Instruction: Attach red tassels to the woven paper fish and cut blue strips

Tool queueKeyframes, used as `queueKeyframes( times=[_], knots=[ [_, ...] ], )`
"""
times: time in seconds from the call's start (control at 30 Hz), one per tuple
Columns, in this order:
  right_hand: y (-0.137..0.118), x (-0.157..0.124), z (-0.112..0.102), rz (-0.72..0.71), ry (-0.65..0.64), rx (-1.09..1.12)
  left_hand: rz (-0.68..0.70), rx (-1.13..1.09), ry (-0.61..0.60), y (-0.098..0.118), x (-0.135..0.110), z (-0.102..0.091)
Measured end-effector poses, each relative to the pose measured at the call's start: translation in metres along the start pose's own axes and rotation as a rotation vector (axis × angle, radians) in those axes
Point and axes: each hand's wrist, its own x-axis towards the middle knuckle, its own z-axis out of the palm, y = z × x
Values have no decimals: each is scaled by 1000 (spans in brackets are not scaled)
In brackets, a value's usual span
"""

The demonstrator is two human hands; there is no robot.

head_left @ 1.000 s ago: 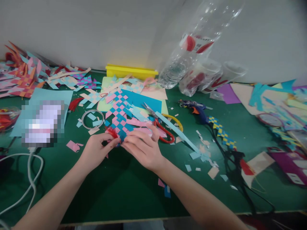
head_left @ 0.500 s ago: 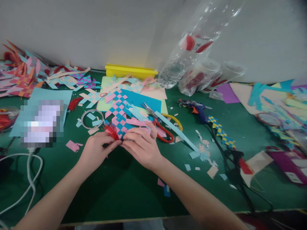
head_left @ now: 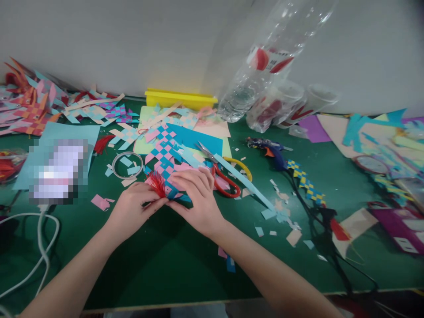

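In the head view, the left hand (head_left: pixel 132 211) lies low on the green table (head_left: pixel 165 265), its thumb and fingers pinched together on the base of a red tassel (head_left: pixel 157 184), whose threads fan upward from the fingertips; the right hand (head_left: pixel 196 198) meets it just beside, fingers curled down over the near corner of the woven paper piece (head_left: pixel 164 162) and the thumb pressed toward the left hand, so it grips that corner rather than lying spread; the woven paper piece, a pink and blue checker of strips, lies flat in the middle of the table just beyond both hands, with the tassel touching its near tip; red-handled scissors (head_left: pixel 227 182) lie just right of the right hand, partly under a long pale blue strip (head_left: pixel 245 184) that slants toward the right; a thin metal ring (head_left: pixel 115 170) lies left of the weave, near the left hand; farther back, a yellow box (head_left: pixel 180 98) stands against the wall, and a clear plastic bottle (head_left: pixel 265 66) leans beside clear plastic cups (head_left: pixel 298 104); a glue gun (head_left: pixel 270 151) lies to the right, well apart from the hands; a white cable (head_left: pixel 43 238) loops at the left edge; small paper scraps lie scattered over the table.
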Motion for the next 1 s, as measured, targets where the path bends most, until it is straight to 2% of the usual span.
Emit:
queueKeyframes(
  times=[0.17,0.37,0.57,1.0],
  knots=[
    [5,-1,0,25,-60,94,48,7,-28,1,0,-2],
    [5,-3,-1,45,-26,157,76,36,-85,4,0,-3],
    [7,-6,-5,-15,-67,209,111,-13,-183,-4,-1,-6],
    [10,-8,-3,-66,-70,213,150,35,-125,-3,-2,-2]
  ],
)
